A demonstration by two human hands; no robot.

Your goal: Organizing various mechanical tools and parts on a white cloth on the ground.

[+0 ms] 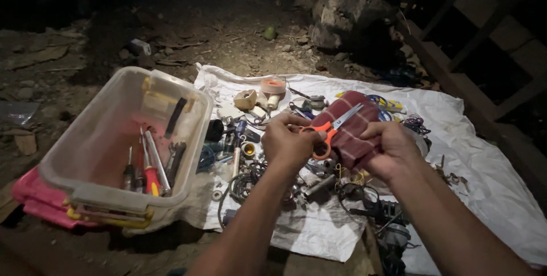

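Both hands raised: left grip [290,142] clamps scissors [330,130], right grip [390,147] clamps cloth [353,130].

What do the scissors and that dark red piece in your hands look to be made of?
Scissors: glossy orange handles, likely plastic; pale shiny blades, likely steel. Dark red piece: soft folded cloth with thin light stripes, matte, seemingly woven. The left hand holds the scissors, the right hand the cloth.

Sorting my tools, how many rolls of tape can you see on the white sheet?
1: a pale orange tape roll at the far edge of the white sheet, beyond the left hand. Others may hide in the clutter.
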